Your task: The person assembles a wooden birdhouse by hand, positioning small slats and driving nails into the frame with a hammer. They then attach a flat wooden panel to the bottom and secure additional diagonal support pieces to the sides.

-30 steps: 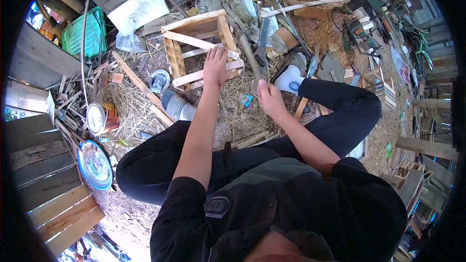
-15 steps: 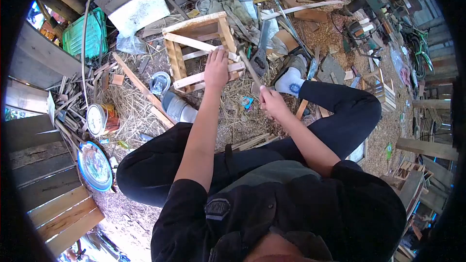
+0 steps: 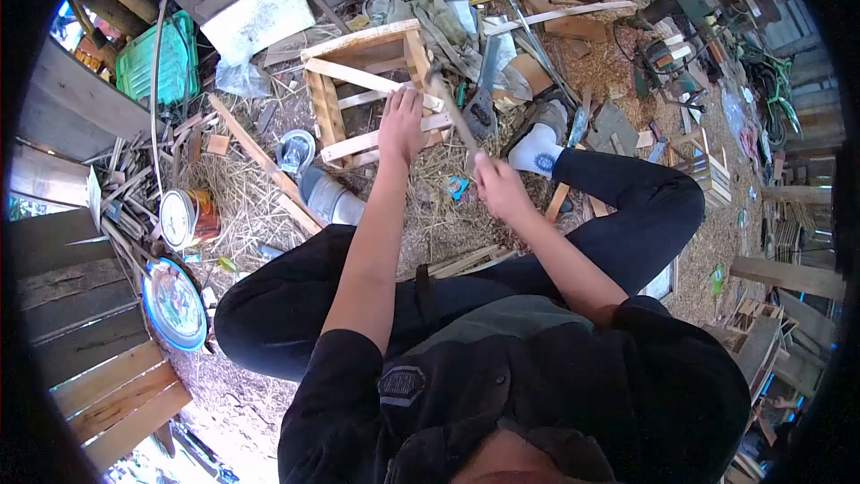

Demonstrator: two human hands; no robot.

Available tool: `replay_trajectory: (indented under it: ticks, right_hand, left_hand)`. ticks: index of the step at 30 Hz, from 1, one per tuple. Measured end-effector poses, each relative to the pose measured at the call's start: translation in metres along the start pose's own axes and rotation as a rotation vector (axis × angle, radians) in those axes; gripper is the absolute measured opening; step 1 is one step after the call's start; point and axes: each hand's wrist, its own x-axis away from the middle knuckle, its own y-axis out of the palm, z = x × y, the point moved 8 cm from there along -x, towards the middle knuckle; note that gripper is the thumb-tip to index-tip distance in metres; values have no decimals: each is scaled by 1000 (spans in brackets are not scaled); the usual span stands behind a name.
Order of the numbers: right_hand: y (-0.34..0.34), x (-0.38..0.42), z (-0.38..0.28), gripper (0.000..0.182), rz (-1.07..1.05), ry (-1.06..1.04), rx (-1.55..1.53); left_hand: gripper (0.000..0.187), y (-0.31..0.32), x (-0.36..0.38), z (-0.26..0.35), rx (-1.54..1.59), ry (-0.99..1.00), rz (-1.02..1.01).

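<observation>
A small frame of pale wooden slats [image 3: 326,112] stands on the littered ground ahead of me, with a diagonal strip across its top. My left hand [image 3: 402,133] grips it near the right end of that strip, fingers close together over the wood. In my right hand [image 3: 500,186] is a hammer [image 3: 460,120], held low on its wooden handle. The hammer's head is up beside the frame's right corner, just right of my left fingertips. A handsaw [image 3: 484,109] lies to the right of the frame.
My shoes flank the frame. A long wood strip [image 3: 253,151], a clear plastic cup [image 3: 294,152] and a paint can [image 3: 184,219] are on the left. A blue-rimmed basin [image 3: 175,305] sits by my knee. Crumpled cloth [image 3: 439,31] and boards lie behind.
My right hand has shifted slightly left, and the hammer's head has moved left and up a little along the frame's corner. My left hand stays on the frame.
</observation>
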Motion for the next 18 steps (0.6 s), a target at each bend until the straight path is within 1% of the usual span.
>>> replay_trajectory:
  ticks: [1,2,3,5,6,7,8,9,10,11,13,14,15,17,18]
  right_hand:
    - [-4,6,-21,55,35,-78,-129]
    - [-4,10,-42,54,-9,-150,-316]
    - [-6,10,-46,54,-8,-153,-319]
    - [-11,12,-57,52,0,-251,-472]
    - [-11,10,-50,54,50,-314,-435]
    - [-10,8,-42,54,52,-314,-432]
    - [-2,3,-15,55,-1,-45,-296]
    - [3,4,8,57,-52,222,-156]
    - [5,6,17,59,-74,310,-260]
    - [2,4,19,59,-74,310,-255]
    - [-12,7,-10,58,-2,83,-373]
    - [-19,8,-25,58,2,2,-368]
    - [-21,8,-32,58,1,4,-370]
    - [-31,12,-62,57,44,-263,-491]
    - [-32,10,-60,58,122,-359,-437]
  left_hand:
    - [66,-2,3,1,-2,-5,-5]
    - [67,-3,1,1,18,-7,-28]
    - [68,-3,-1,1,38,-6,-50]
    - [69,-7,-2,5,10,6,-25]
    - [64,-10,-2,6,8,20,13]
    - [60,-13,-2,7,7,32,54]
    - [60,-12,-1,7,10,30,57]
    - [63,-7,-1,6,2,20,24]
    - [67,-2,-2,3,-7,10,-9]
    - [67,0,-2,0,-5,6,-7]
    - [65,-3,0,3,-98,40,14]
    - [65,-4,2,4,-96,35,9]
    - [63,-5,2,4,-59,29,6]
    - [60,-8,-2,5,-23,35,4]
    - [60,-8,-2,6,-17,29,1]
